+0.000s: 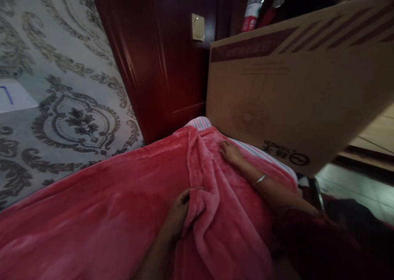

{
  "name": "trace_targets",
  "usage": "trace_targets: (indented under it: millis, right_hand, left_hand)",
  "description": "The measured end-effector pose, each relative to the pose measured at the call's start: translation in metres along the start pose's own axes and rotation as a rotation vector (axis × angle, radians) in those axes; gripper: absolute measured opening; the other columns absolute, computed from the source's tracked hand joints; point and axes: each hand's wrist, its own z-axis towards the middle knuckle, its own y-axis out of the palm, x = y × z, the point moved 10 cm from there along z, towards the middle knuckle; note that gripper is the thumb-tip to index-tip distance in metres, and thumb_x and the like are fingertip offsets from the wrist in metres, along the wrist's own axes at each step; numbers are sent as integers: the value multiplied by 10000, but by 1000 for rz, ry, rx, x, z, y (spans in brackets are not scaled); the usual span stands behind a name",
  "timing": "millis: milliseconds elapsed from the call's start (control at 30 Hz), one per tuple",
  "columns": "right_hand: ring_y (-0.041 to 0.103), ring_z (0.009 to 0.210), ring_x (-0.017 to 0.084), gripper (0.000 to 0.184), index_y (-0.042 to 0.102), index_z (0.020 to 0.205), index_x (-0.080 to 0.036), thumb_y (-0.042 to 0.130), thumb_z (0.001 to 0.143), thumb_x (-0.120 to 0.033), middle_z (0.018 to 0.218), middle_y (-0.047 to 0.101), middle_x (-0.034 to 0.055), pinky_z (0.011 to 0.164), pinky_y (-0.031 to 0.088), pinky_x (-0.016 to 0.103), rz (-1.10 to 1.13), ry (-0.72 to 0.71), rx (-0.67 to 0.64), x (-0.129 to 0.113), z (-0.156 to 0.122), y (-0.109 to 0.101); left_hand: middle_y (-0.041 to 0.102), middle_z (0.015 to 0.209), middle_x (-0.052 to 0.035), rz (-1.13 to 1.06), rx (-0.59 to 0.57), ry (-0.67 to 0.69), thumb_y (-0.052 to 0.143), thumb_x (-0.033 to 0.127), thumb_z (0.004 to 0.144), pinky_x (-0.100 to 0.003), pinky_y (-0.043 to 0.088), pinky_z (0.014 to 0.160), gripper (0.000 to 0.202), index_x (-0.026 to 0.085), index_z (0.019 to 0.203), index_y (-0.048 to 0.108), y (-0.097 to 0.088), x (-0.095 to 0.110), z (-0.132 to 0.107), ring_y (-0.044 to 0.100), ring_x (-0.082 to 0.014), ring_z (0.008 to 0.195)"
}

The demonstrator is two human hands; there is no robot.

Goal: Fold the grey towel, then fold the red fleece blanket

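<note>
A pink-red plush blanket (123,198) covers the bed, with a long raised fold running down its middle. My left hand (181,214) is closed on the edge of that fold, the thumb lying over the cloth and the other fingers partly hidden by it. Farther up and to the right, my right hand (230,152) rests palm down on the blanket, its fingers lying on the plush. A silver bangle (259,179) circles the right wrist. Striped bedding (200,123) shows from under the blanket at the far end and along the right side.
A large cardboard box (295,91) stands against the bed's right side. Behind it is a plastic bottle (254,9) with a red label. A dark red wooden panel (160,58) closes off the far end, and patterned wallpaper (70,108) lines the left.
</note>
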Motion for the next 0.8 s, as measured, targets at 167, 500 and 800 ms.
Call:
trace_targets:
  millis: [167, 500, 800]
  right_hand:
    - [665, 1078, 279, 368, 711, 1162, -110, 408, 1004, -247, 1180, 705, 205, 929, 477, 354, -218, 286, -40, 82, -99, -49]
    - [653, 1099, 288, 361, 659, 1248, -121, 491, 966, -270, 1199, 692, 188, 870, 483, 346, -187, 578, 42, 140, -164, -109]
    - [540, 1206, 317, 429, 666, 1303, -175, 459, 931, -225, 1282, 641, 168, 1028, 455, 479, -127, 169, 286, 62, -209, -109]
  left_hand:
    - [718, 681, -34, 3, -7, 35, 952, 395, 455, -282, 518, 626, 442, 175, 785, 756, 4, 7, 1, 648, -186, 646]
    - [744, 756, -61, -19, -63, 73, 962, 356, 436, -349, 584, 764, 456, 163, 787, 744, 7, 13, 3, 719, -258, 828]
    - [737, 738, -53, -79, -111, 89, 954, 343, 475, -353, 601, 713, 428, 149, 789, 737, 15, 14, 3, 717, -250, 776]
